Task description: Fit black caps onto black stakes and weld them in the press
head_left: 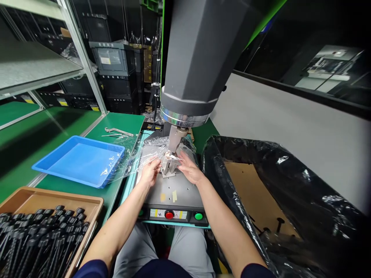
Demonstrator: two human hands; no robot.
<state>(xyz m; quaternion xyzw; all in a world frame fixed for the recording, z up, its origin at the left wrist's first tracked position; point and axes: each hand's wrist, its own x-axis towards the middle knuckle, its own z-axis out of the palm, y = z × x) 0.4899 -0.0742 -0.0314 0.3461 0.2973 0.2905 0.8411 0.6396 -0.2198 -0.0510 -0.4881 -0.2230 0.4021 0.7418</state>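
My left hand (150, 172) pinches a clear plastic film (130, 160), thumb and fingertips pressed together at the left of a small metal fixture (168, 170). The film spreads crinkled over the back of the machine bed and leftwards to the blue tray. On the fixture's right side my right hand (189, 169) is open, its fingers stretched out close to the film; whether they touch it I cannot tell. Just above the fixture, between both hands, hangs the metal horn (175, 139) of a large grey press head (191, 58). The film partly covers the fixture's top.
The blue tray (84, 162) and a wrench (118, 131) lie on the green bench at left. A brown tray (58, 193) holds many black-capped parts (43, 235). Red (169, 214) and green (198, 216) buttons line the machine front. A black-lined box (246, 185) stands right.
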